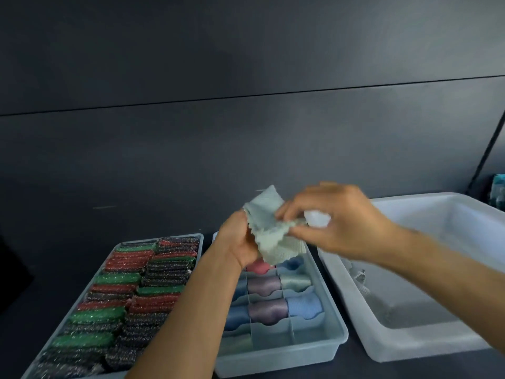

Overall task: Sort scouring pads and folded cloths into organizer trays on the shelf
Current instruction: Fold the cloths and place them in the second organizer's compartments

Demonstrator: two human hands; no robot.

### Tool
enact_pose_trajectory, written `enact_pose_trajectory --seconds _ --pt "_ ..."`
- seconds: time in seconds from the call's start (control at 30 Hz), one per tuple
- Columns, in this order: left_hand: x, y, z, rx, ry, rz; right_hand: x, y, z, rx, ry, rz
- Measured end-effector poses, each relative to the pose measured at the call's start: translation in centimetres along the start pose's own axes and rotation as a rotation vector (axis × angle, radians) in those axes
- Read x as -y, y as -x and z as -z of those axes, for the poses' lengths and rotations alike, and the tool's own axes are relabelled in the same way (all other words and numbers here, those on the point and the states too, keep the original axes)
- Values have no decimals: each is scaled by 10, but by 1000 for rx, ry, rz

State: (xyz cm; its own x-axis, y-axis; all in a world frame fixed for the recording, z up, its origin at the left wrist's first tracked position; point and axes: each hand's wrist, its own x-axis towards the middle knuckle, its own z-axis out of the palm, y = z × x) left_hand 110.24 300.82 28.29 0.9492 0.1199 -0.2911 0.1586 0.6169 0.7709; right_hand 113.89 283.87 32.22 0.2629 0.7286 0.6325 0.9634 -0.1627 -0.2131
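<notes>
Pale green cloth [270, 236]: held in the air between both hands, above the far end of the divided tray. It is crumpled, a wavy edge hangs down, and it looks blurred.
Left hand [238, 240]: grasps the cloth's left side. Its fingers are mostly hidden behind the fabric.
Right hand [338, 222]: pinches the cloth's right side between thumb and curled fingers.
Divided tray [337, 321]: pale blue-grey, in the middle of the dark shelf [54, 242], split into small compartments.
Rolled cloths [266, 310]: blue, mauve, pink and pale green, one to a compartment, in the tray's far and middle rows.
Scouring pads [123, 296]: glittery green, red and dark, packed on edge in two columns.
Pad tray [202, 237]: just left of the divided tray, holding the scouring pads.
White bin [410, 343]: deeper, just right of the divided tray.
Crumpled scrap [360, 280]: pale fabric lying inside the white bin against its left wall, too blurred to name more closely.
</notes>
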Motion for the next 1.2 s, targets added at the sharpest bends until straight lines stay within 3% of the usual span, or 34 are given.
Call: enact_pose_trajectory --seconds 0.1,0.23,0.4,0.47,0.57,0.63,0.87,1.1,1.2 --pt "-5 -1 3 -4 66 15 -7 18 -23 35 118 131" --pt "-3 -3 9 6 154 4 -10 30 -37 3 195 175" --pt "2 -4 12 -83 -132 -166 -11 35 -34 58 187 255" --pt "3 1 11 -102 -190 -232 -8 30 -29 -41 45 122" --pt "3 9 7 -99 -285 -269 -15 15 -24 -256 -160 -227" --pt "4 14 3 -82 -338 -281 -23 4 -23 -212 -158 -337" --pt "7 21 -5 -49 -476 -306 -21 -8 -23 -56 -231 -356" --pt "12 26 -5 17 -441 -320 -13 -9 -24 -230 -331 -369" --pt "9 24 -4 22 -463 -346 -16 -11 -17 -238 -564 -474"
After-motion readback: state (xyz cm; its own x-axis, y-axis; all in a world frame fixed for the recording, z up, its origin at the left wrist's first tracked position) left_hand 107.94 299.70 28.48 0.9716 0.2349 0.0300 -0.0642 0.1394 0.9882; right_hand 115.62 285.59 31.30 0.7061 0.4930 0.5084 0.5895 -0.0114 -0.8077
